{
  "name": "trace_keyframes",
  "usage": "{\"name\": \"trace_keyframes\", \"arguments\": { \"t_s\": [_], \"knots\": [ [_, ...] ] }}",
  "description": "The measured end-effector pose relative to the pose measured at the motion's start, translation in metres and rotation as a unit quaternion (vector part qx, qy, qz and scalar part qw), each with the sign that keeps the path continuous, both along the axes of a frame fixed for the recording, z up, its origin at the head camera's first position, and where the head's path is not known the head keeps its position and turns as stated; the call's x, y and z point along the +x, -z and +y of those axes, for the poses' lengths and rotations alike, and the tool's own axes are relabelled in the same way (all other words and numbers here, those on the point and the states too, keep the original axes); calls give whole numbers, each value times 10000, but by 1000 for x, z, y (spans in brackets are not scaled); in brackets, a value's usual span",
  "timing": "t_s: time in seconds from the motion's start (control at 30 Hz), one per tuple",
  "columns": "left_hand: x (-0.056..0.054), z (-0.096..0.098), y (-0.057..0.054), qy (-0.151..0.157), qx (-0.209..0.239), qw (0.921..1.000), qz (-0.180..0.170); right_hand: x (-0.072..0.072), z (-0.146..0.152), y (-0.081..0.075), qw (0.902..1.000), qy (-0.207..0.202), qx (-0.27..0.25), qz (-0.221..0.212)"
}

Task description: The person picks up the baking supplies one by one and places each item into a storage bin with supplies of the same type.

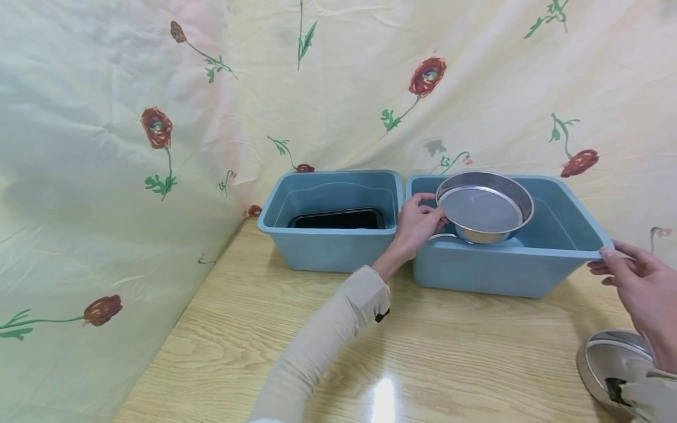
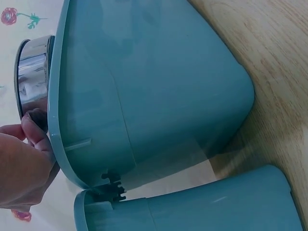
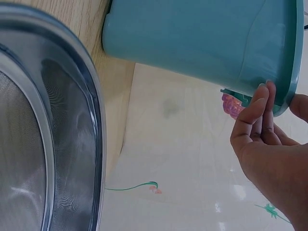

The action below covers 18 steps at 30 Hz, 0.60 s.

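Observation:
My left hand [image 1: 418, 223] pinches the near-left rim of a round metal sieve [image 1: 483, 233], which is held tilted over the right blue plastic bin [image 1: 476, 270]. Its shiny side wall shows beyond the bin's rim in the left wrist view, with the thumb pressed at its edge. My right hand [image 1: 640, 282] grips the front right corner of the same bin, thumb on top and fingers under the lip, as the right wrist view shows. A thin silvery curved edge [image 1: 445, 237] shows inside the bin below the left fingers; most of it is hidden.
The left blue bin [image 1: 328, 249] stands beside the right one and holds a black tray-like item [image 1: 344, 220]. Another metal sieve [image 3: 72, 125] with a mesh bottom lies at the right, under my right forearm. Flowered cloth [image 1: 328, 106] hangs behind the wooden table [image 1: 238, 329].

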State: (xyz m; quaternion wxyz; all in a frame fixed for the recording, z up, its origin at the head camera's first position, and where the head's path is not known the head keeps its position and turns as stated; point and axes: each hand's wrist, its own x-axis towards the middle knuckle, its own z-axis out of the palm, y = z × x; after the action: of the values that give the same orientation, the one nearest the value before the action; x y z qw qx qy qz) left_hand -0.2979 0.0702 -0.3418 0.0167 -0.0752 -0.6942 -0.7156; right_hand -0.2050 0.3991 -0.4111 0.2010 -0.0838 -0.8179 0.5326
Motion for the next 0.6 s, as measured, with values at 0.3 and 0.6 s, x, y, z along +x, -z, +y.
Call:
{"name": "trace_keyframes", "arguments": {
  "t_s": [0.3, 0.6],
  "knots": [
    [-3, 2, -1, -198, -244, 9994, -166, 0, -1, -2, 9999, 33, 17, -99],
    [-7, 3, 2, -322, -474, 9983, -131, 1, -1, -4, 9998, 59, -96, -178]
  ]
}}
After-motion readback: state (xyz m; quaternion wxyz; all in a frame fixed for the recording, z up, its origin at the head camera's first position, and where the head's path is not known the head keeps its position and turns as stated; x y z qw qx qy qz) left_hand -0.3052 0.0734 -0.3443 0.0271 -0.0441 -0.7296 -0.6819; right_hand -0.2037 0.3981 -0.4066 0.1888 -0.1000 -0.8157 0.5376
